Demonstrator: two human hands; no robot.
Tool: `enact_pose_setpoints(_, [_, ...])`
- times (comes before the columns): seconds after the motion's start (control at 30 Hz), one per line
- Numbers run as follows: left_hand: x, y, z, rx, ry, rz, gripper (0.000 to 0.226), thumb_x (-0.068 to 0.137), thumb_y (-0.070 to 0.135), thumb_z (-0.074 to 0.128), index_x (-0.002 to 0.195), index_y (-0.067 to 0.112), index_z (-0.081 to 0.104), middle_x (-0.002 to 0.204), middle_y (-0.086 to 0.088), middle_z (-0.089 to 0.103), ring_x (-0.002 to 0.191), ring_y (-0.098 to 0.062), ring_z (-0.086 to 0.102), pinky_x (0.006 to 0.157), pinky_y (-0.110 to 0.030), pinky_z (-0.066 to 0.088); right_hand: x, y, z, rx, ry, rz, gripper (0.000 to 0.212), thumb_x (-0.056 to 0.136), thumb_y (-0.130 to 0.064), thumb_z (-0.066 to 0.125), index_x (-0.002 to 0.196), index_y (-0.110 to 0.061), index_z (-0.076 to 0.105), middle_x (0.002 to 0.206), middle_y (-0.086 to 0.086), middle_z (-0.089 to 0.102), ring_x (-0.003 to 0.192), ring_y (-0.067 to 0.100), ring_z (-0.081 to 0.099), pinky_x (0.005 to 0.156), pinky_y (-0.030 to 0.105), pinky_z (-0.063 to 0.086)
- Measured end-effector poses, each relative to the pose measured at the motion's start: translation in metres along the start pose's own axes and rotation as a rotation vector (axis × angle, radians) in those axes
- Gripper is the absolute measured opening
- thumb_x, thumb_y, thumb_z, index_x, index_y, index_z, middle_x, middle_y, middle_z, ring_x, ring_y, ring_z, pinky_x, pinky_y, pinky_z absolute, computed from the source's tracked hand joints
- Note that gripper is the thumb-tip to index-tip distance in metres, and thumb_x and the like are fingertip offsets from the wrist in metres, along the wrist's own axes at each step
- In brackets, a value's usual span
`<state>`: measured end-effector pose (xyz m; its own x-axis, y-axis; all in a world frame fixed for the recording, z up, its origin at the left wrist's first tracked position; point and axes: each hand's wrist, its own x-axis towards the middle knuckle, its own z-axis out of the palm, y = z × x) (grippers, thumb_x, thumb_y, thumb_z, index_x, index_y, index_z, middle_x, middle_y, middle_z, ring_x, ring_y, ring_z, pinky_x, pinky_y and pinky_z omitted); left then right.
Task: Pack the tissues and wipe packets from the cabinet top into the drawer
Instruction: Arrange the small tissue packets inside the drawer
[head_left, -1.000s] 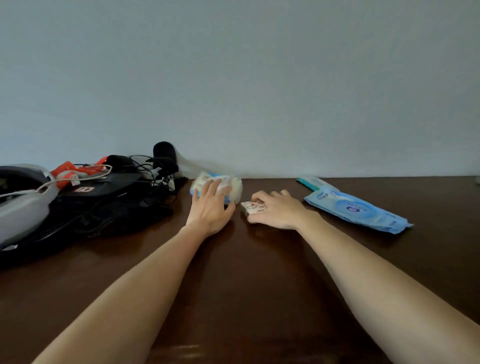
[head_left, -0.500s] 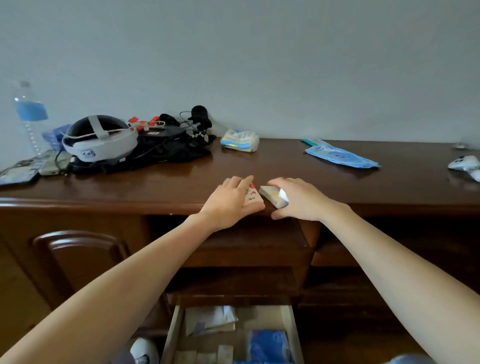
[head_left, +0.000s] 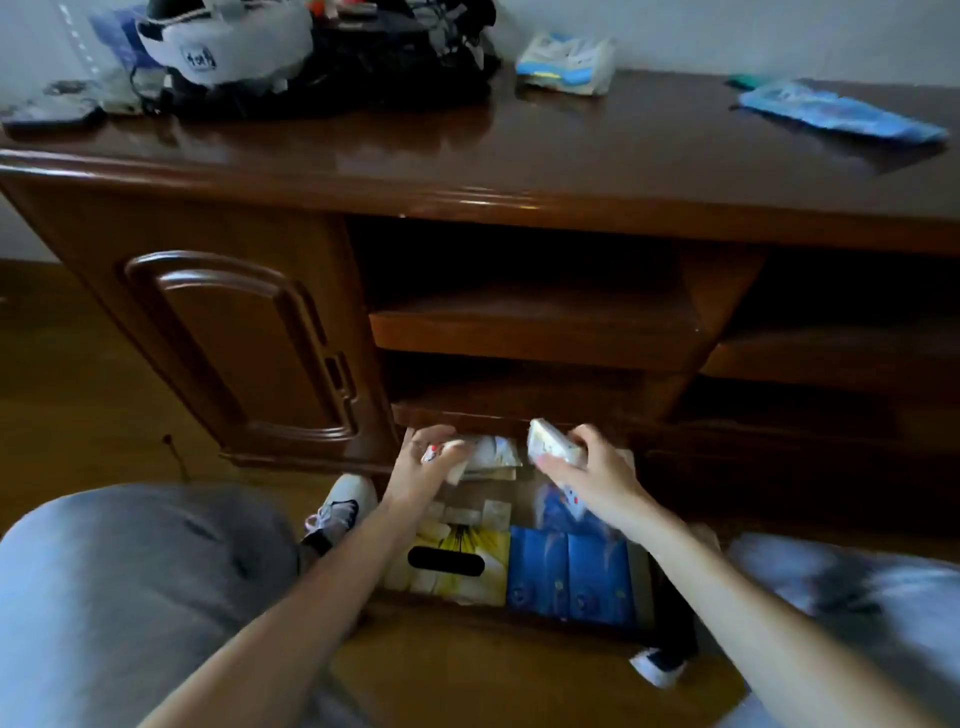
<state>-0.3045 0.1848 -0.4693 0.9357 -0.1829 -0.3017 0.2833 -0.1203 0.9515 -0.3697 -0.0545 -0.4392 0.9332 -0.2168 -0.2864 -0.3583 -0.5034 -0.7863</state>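
Nearest: person crouched, grey-clad knees at 7 and 4 o'clock, both bare forearms reaching fwd over the open drawer (head_left: 644, 587) at the cabinet's base.

In the drawer, front row: yellow tissue box (head_left: 457, 564) w/ dark oval slot on the left, blue tissue packs (head_left: 569, 577) touching it on the right. Behind them more pale packets, blurred, can't tell what kind.

Left hand (head_left: 423, 465) is over the drawer's back-left, fingers curled round a small white packet w/ red print (head_left: 434, 453); mostly hidden by the fingers. Right hand (head_left: 587, 467) is over the back-right, gripping a small pale tissue packet (head_left: 548, 441), one end tilted up towards 11 o'clock. Both packets above the drawer contents; whether they touch anything below, can't tell. Hands apart, a crumpled white pack (head_left: 493, 452) lying between them.

A white shoe (head_left: 343, 506) sits just left of the drawer.

Farther: two open shelves above the drawer, closed panel door at 9 o'clock.

Farthest, on the cabinet top (head_left: 571, 156): white-and-blue tissue pack (head_left: 566, 65) at 12 o'clock near the wall, flat blue wipes packet (head_left: 841, 111) at 2 o'clock, well apart. At 11 o'clock a white headset (head_left: 228, 41) on a black tangle of cables.
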Motion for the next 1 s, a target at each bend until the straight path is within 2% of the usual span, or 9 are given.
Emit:
enact_pose_setpoints(0.17, [0.004, -0.068, -0.007, 0.102, 0.028, -0.158, 0.011, 0.084, 0.026, 0.082, 0.08, 0.025, 0.072, 0.071, 0.014, 0.071, 0.069, -0.003, 0.064, 0.055, -0.012, 0.046, 0.023, 0.045, 0.068, 0.203, -0.323, 0.157, 0.068, 0.073, -0.065, 0.078, 0.126, -0.027, 0.059, 0.12, -0.014, 0.06, 0.109, 0.006, 0.06, 0.093, 0.034, 0.053])
enact_pose_setpoints(0.3, [0.002, -0.088, -0.015, 0.192, 0.01, -0.181, 0.031, 0.088, 0.048, 0.073, 0.07, 0.027, 0.06, 0.061, 0.02, 0.06, 0.063, 0.0, 0.058, 0.06, -0.015, 0.043, 0.033, 0.056, 0.104, 0.196, -0.509, 0.235, 0.047, 0.076, -0.075, 0.069, 0.111, -0.045, 0.061, 0.125, -0.02, 0.057, 0.104, -0.006, 0.053, 0.076, 0.021, 0.048])
enact_pose_setpoints(0.4, [0.001, -0.092, -0.028, 0.269, -0.113, -0.267, 0.024, 0.088, 0.048, 0.074, 0.086, 0.025, 0.075, 0.083, 0.012, 0.072, 0.082, -0.005, 0.066, 0.069, -0.02, 0.047, 0.042, 0.066, 0.122, 0.129, -0.568, 0.296, 0.098, 0.069, -0.086, 0.065, 0.146, -0.029, 0.046, 0.158, -0.001, 0.036, 0.131, 0.013, 0.045, 0.096, 0.03, 0.046])
enact_pose_setpoints(0.47, [0.001, -0.094, -0.032, 0.291, -0.174, -0.31, 0.025, 0.089, 0.045, 0.074, 0.097, 0.022, 0.079, 0.089, 0.01, 0.075, 0.087, -0.004, 0.068, 0.069, -0.015, 0.048, 0.048, 0.065, 0.128, 0.085, -0.609, 0.298, 0.121, 0.063, -0.091, 0.063, 0.155, -0.018, 0.033, 0.162, 0.002, 0.03, 0.132, 0.016, 0.041, 0.088, 0.026, 0.046])
enact_pose_setpoints(0.53, [0.003, -0.097, -0.035, 0.285, -0.127, -0.299, 0.023, 0.091, 0.037, 0.074, 0.099, 0.016, 0.079, 0.09, 0.006, 0.076, 0.086, -0.005, 0.068, 0.067, -0.014, 0.048, 0.053, 0.06, 0.13, 0.097, -0.65, 0.298, 0.11, 0.064, -0.094, 0.057, 0.148, -0.027, 0.04, 0.161, 0.002, 0.031, 0.125, 0.014, 0.045, 0.085, 0.025, 0.047])
enact_pose_setpoints(0.6, [0.009, -0.097, -0.04, 0.305, -0.011, -0.275, 0.029, 0.093, 0.037, 0.071, 0.102, 0.011, 0.078, 0.092, -0.003, 0.077, 0.086, -0.013, 0.07, 0.067, -0.02, 0.05, 0.061, 0.059, 0.127, 0.164, -0.67, 0.324, 0.098, 0.069, -0.096, 0.048, 0.149, -0.039, 0.039, 0.165, -0.001, 0.024, 0.138, 0.021, 0.04, 0.107, 0.047, 0.041])
enact_pose_setpoints(0.7, [0.018, -0.096, -0.055, 0.391, 0.174, -0.236, 0.032, 0.096, 0.043, 0.065, 0.099, 0.012, 0.075, 0.082, -0.003, 0.073, 0.074, -0.015, 0.066, 0.057, -0.024, 0.048, 0.076, 0.067, 0.114, 0.267, -0.752, 0.391, 0.089, 0.071, -0.078, 0.068, 0.145, -0.039, 0.039, 0.15, 0.001, 0.042, 0.128, 0.028, 0.052, 0.104, 0.055, 0.05])
enact_pose_setpoints(0.83, [0.025, -0.104, -0.066, 0.358, 0.356, -0.271, 0.026, 0.094, 0.047, 0.066, 0.092, 0.022, 0.071, 0.073, 0.007, 0.068, 0.071, -0.01, 0.063, 0.057, -0.025, 0.045, 0.072, 0.07, 0.132, -0.121, -0.76, 0.133, 0.076, 0.08, -0.028, 0.085, 0.143, -0.03, 0.041, 0.139, -0.005, 0.05, 0.127, 0.02, 0.052, 0.097, 0.032, 0.05])
enact_pose_setpoints(1.0, [0.029, -0.111, -0.07, 0.45, 0.438, -0.252, 0.031, 0.093, 0.052, 0.064, 0.094, 0.022, 0.072, 0.08, 0.005, 0.069, 0.08, -0.014, 0.064, 0.064, -0.028, 0.044, 0.05, 0.079, 0.175, -0.647, -0.498, -0.184, 0.06, 0.078, -0.045, 0.079, 0.129, -0.028, 0.054, 0.12, -0.005, 0.063, 0.107, 0.018, 0.059, 0.073, 0.037, 0.052])
